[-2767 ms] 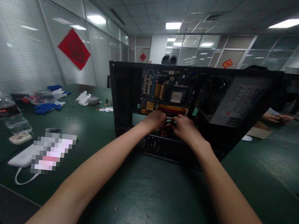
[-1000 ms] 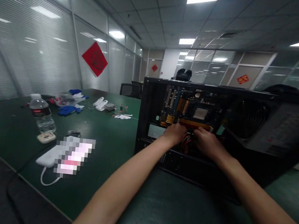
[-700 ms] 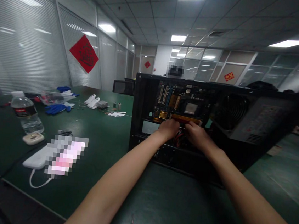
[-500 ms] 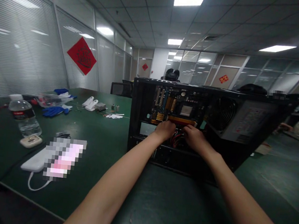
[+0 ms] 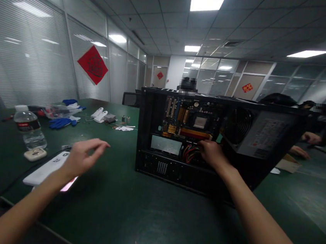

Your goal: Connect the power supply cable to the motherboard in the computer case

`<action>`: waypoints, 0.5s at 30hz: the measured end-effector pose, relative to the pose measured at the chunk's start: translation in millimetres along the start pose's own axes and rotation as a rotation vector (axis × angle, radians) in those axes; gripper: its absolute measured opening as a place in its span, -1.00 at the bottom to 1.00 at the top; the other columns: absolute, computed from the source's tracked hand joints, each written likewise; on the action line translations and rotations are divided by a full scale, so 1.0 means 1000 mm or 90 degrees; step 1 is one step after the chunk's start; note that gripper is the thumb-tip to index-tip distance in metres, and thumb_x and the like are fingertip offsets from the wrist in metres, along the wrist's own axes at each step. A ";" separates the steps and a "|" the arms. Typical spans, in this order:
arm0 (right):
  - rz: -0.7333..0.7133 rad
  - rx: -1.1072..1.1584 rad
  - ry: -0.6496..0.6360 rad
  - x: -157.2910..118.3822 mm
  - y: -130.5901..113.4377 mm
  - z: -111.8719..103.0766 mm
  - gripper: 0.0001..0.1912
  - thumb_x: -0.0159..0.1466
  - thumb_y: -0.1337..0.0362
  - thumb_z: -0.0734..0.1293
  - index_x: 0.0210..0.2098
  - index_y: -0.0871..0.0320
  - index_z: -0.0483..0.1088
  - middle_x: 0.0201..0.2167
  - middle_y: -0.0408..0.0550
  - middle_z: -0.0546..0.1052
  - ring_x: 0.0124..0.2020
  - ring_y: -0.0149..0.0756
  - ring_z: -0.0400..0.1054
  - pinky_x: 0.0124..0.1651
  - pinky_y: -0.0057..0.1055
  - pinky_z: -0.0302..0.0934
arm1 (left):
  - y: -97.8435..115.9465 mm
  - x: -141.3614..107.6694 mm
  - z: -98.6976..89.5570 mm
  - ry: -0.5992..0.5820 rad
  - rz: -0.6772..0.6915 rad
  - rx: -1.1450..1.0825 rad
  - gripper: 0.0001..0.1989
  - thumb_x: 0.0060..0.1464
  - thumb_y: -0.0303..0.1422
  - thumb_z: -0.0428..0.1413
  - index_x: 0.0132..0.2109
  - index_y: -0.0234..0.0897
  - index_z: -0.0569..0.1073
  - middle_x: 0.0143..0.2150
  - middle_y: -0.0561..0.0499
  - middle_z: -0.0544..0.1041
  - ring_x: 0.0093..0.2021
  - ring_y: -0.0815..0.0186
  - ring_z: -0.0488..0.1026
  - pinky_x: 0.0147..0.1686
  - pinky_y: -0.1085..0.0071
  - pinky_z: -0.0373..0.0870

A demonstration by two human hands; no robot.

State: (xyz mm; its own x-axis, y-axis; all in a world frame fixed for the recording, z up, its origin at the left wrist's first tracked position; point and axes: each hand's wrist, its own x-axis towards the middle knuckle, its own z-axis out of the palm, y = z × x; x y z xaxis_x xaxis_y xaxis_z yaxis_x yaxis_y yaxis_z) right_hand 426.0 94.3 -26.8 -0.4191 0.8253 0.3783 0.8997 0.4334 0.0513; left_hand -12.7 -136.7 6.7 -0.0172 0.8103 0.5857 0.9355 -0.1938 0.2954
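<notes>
An open black computer case (image 5: 174, 179) stands on its edge on the green table. Inside it I see the motherboard (image 5: 166, 116), the memory slots (image 5: 195, 134), a bundle of coloured cables (image 5: 189, 152) and the power supply (image 5: 269, 133). My right hand (image 5: 212, 153) reaches into the case just below the memory slots, its fingers bent together; what they hold, if anything, is hidden. Away from the case, my left hand (image 5: 82, 158) hangs above a white power bank (image 5: 44, 171) and a partly covered phone (image 5: 69, 185). Its thumb and index finger are apart, with nothing between them.
A water bottle (image 5: 30, 127) stands at the left, with a small beige case (image 5: 35, 154) before it. Blue gloves (image 5: 62, 123) and small parts (image 5: 110, 118) lie farther back. Another person's hands (image 5: 301, 152) are at the right, near an open cardboard box (image 5: 288, 164).
My left hand has left the case and moved left over the power bank and phone. The coloured cables show more fully. My right hand stays in the case at about the same spot.
</notes>
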 end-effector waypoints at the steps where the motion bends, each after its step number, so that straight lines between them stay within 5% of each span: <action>1: 0.002 0.000 -0.001 0.000 0.000 0.000 -0.70 0.41 0.43 0.21 -0.06 0.25 0.58 -0.07 0.17 0.63 -0.05 -0.12 0.53 -0.07 -0.38 0.27 | -0.031 -0.008 -0.011 0.005 -0.071 0.033 -0.60 0.26 -0.05 -0.06 -0.04 -0.12 0.57 -0.13 0.05 0.67 -0.19 0.15 0.56 -0.14 0.28 0.50; 4: 0.008 -0.002 -0.003 0.001 -0.001 0.000 -0.70 0.41 0.42 0.21 -0.08 0.25 0.59 -0.08 0.19 0.63 -0.05 -0.10 0.54 -0.08 -0.36 0.28 | -0.112 -0.024 -0.026 -0.063 -0.128 0.127 -0.53 0.25 -0.01 -0.11 0.10 -0.05 0.50 0.18 0.10 0.58 0.14 0.08 0.49 0.19 0.17 0.40; 7: 0.005 -0.008 -0.002 0.001 -0.001 0.001 -0.70 0.40 0.42 0.21 -0.07 0.24 0.59 -0.09 0.17 0.64 -0.05 -0.09 0.54 -0.10 -0.36 0.28 | -0.155 -0.038 -0.023 -0.185 -0.185 0.180 -0.45 0.28 0.00 -0.14 0.20 -0.13 0.49 0.31 -0.03 0.50 0.27 0.02 0.43 0.30 0.09 0.30; 11: 0.001 0.000 0.007 0.000 0.002 0.004 -0.70 0.41 0.39 0.21 -0.05 0.21 0.58 -0.08 0.15 0.64 -0.07 -0.12 0.54 -0.10 -0.36 0.29 | -0.158 -0.049 -0.017 -0.267 -0.224 0.190 -0.40 0.33 0.02 -0.21 0.33 -0.03 0.41 0.41 0.05 0.40 0.40 0.03 0.30 0.34 0.09 0.24; 15: 0.005 0.004 0.011 0.000 0.005 0.008 -0.70 0.39 0.39 0.22 -0.05 0.22 0.58 -0.07 0.17 0.63 -0.07 -0.09 0.53 -0.07 -0.33 0.29 | -0.151 -0.049 -0.018 -0.253 -0.238 0.156 -0.39 0.30 0.06 -0.17 0.24 -0.08 0.52 0.39 -0.02 0.42 0.37 -0.05 0.34 0.32 0.02 0.28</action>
State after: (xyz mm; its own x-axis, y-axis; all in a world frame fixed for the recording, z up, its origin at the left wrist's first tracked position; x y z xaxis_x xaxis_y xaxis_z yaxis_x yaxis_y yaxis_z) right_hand 429.5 99.6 -33.3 -0.4102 0.8220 0.3949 0.9021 0.4294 0.0432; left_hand -159.6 -157.1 -52.8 -0.2725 0.9528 0.1339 0.9463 0.2402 0.2166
